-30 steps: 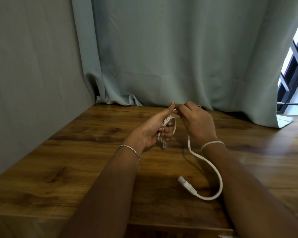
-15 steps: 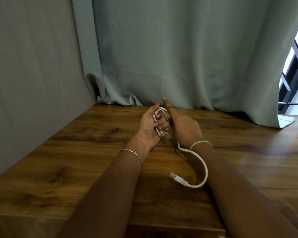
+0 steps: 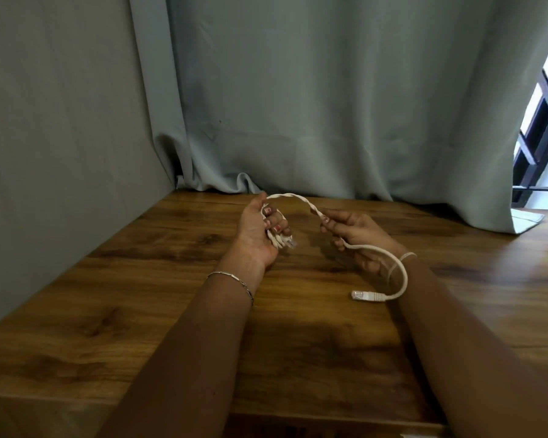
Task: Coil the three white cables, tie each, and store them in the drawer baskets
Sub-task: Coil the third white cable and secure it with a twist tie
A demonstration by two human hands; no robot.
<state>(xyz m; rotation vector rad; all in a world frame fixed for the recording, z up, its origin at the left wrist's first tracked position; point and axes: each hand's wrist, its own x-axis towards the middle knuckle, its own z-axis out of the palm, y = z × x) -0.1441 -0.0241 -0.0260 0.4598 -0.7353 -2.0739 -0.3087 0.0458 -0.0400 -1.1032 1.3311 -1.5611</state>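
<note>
left grip [image 3: 257,229] clenched round coiled bundle of white cable [image 3: 287,195] | right grip [image 3: 350,227] pinching its twisted run, above counter [image 3: 140,279] near back edge | free plug [image 3: 367,295] below right wrist | curtain [image 3: 298,121] behind

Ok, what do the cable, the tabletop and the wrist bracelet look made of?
Cable: white flexible plastic jacket, probably, matte; it bends in a smooth arc. Tabletop: wood or wood-look laminate, showing grain and knots, slight sheen. Bracelet: thin silvery metal, apparently; its links glint.
</note>
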